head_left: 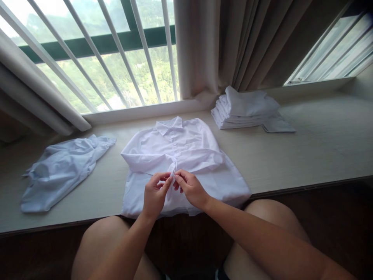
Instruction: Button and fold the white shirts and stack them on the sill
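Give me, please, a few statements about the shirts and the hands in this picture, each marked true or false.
1. Both hands pinch the front of the white shirt at its middle. True: the left hand and the right hand meet there.
2. The shirt lies collar toward the person. False: the collar points to the window.
3. A stack of folded white shirts sits at the far right, by the curtain. True.
4. The crumpled shirt lies on top of that stack. False: it lies alone on the left of the ledge.
5. The sleeves are spread out wide. False: they are folded across the front.
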### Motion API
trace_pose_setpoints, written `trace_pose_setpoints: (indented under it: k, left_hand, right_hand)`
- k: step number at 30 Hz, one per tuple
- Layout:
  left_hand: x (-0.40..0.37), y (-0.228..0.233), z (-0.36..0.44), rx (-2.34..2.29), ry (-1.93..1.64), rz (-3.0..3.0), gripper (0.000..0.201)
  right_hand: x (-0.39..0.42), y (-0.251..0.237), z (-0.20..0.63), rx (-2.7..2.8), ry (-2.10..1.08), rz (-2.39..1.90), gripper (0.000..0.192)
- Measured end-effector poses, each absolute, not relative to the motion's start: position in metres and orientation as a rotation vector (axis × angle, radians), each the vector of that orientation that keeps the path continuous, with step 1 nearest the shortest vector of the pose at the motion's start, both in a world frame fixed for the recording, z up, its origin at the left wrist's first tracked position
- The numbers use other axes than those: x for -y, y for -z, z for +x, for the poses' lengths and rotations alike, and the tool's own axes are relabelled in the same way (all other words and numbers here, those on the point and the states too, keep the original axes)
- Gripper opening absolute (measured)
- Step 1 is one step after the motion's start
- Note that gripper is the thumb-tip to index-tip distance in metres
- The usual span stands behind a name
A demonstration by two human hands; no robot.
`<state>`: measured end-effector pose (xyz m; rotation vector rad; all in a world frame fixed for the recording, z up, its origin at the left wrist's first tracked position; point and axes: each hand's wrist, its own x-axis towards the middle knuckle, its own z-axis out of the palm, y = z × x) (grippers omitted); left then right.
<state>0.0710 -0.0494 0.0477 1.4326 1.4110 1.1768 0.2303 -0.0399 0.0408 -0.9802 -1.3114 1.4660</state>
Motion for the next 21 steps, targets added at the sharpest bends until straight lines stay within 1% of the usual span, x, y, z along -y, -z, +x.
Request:
trace_pose_setpoints:
  k: [12,17,21]
  left_hand:
    - [0.044,-0.039,0.078,-1.347,-1.178,1.376,0.026]
    - [0.034,-0.035,0.065,-1.480,-1.253,1.441,0.024]
    - [0.027,-0.036,0.056,-1.624,-1.231,1.629,0.021]
  right_hand:
    - [0.034,-0.031,0.241,1.140,-1.598,-0.892,0.030]
    - [0.027,-0.034,0.239,1.070,-1.544,-0.899,0.029]
    - [0.024,-0.040,0.237,1.066,-1.537,-0.906,0.028]
